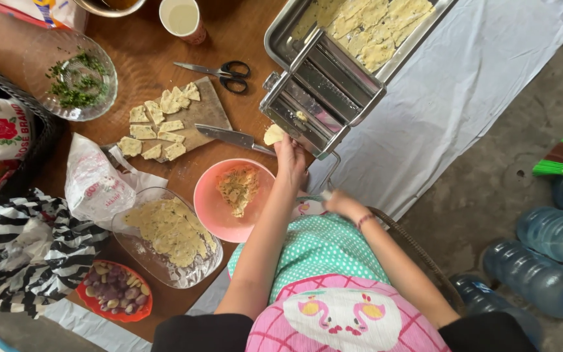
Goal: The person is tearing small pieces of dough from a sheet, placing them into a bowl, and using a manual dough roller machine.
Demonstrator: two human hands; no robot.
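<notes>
My left hand (290, 158) holds a small flattened piece of pale dough (273, 134) against the near side of the metal pasta roller (317, 94) on the brown table. My right hand (338, 202) grips the roller's crank handle (331, 175) at the table's edge. Just left of my left arm is a pink bowl (211, 207) with a lump of crumbly dough inside. Behind the roller, a steel tray (280, 36) carries several flat dough pieces.
A knife (229, 136) and a cutting board (204, 111) with cut dough squares lie left of the roller, scissors (219, 72) beyond. A glass dish (164, 261) of dough, a glass herb bowl (102, 91), a cup (182, 18) and flour bags crowd the left. Water bottles (542, 277) stand on the floor right.
</notes>
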